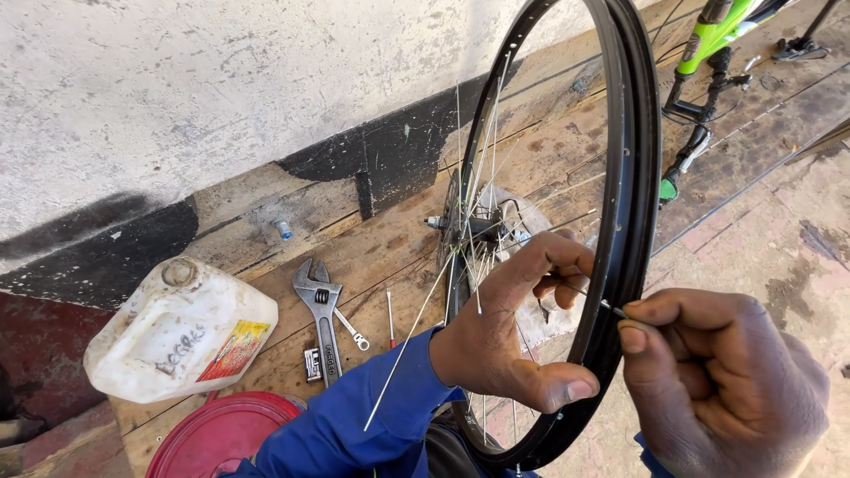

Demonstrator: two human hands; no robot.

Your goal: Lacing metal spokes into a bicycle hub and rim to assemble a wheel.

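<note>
Left hand (518, 327) reached through the spokes of the black rim (633, 204), fingers curled and pinching a thin steel spoke (580, 290) to steady it, while the right hand (726, 381) pressed thumb and forefinger together on the spoke's end at the rim's inner wall, apparently to seat it there. The wheel stood upright on rough wooden planks (372, 252), hub (474, 228) in the middle, loose shiny spokes fanning out; a metal adjustable wrench (320, 310), a dirty white plastic jug (181, 332) and a red lid (221, 434) lay well apart to the left.

Open-air bicycle repair workshop: spoked wheel rim (630, 177), wrenches (323, 314) on plank bench (372, 252), green bike frame (722, 31).
</note>
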